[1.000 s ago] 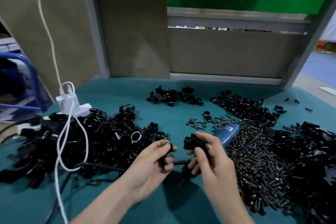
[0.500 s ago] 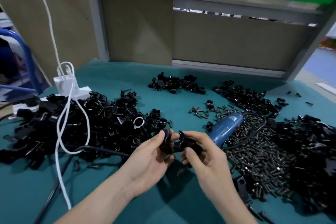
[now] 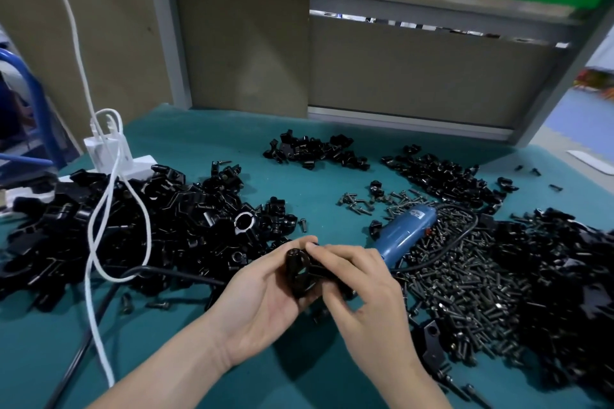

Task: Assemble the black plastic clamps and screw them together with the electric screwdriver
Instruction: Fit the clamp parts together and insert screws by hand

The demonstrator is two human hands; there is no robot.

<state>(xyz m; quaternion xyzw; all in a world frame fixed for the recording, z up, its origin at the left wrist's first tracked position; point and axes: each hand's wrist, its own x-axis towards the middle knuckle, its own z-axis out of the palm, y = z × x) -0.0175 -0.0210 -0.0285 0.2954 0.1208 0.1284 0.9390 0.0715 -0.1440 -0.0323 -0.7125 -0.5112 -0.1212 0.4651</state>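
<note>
Both hands low in front of me, above the teal tabletop (image 3: 186, 362). Left grip (image 3: 265, 305) palm-up, fingers curled under the black clamp (image 3: 299, 271), thumb along its top. Right grip (image 3: 362, 289) closes on the same clamp from the right, fingertips pinching its upper edge. The clamp is off the surface, held between the two hands; whether its halves are fully seated, I cannot tell. Just beyond my right knuckles lies the blue electric screwdriver (image 3: 407, 231), on its side, its far end resting on the spread of loose screws (image 3: 471, 295). A black cord (image 3: 172, 272) runs in from the left toward my hands. Left of that, a big heap of black clamp parts (image 3: 159, 226) with a white cable (image 3: 94, 242) looped over it. Another dark heap (image 3: 571, 279) at far right. Further back, two smaller piles (image 3: 315, 151) (image 3: 442, 176), a white charger (image 3: 106, 151) at the left edge, then tan partition boards (image 3: 239, 26).
</note>
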